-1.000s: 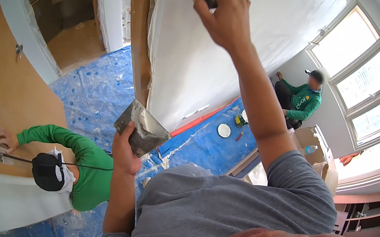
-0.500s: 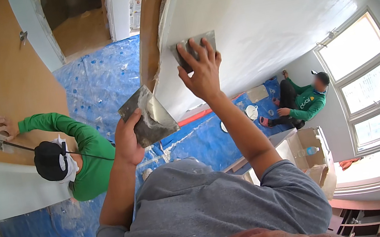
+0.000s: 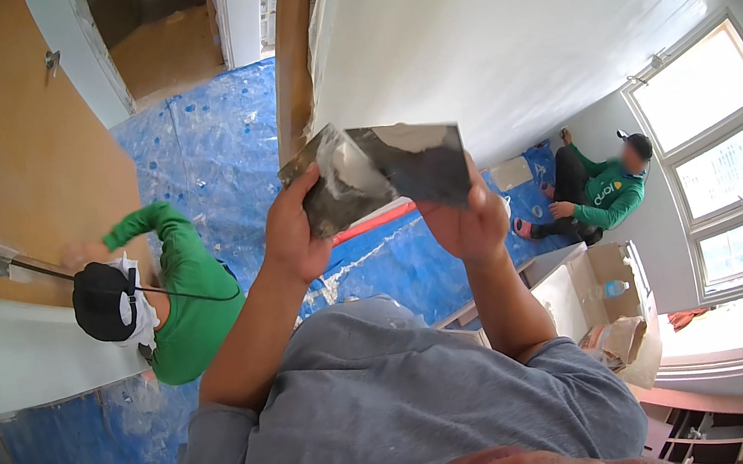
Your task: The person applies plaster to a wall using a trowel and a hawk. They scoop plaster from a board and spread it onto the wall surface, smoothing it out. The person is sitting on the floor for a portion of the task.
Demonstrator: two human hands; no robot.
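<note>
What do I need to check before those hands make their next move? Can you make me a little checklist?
1. Left hand has a grip on its flat metal plate: ok.
2. Right hand has a grip on its flat metal blade: ok.
3. Pale paste is on the plate: ok, a smear shows. Whether there is enough: cannot tell.
4. Plate and blade are apart: cannot tell; they overlap in this view.
5. Other people are out of the way: ok, it seems. One worker in green is by the door; another sits near the windows.
</note>
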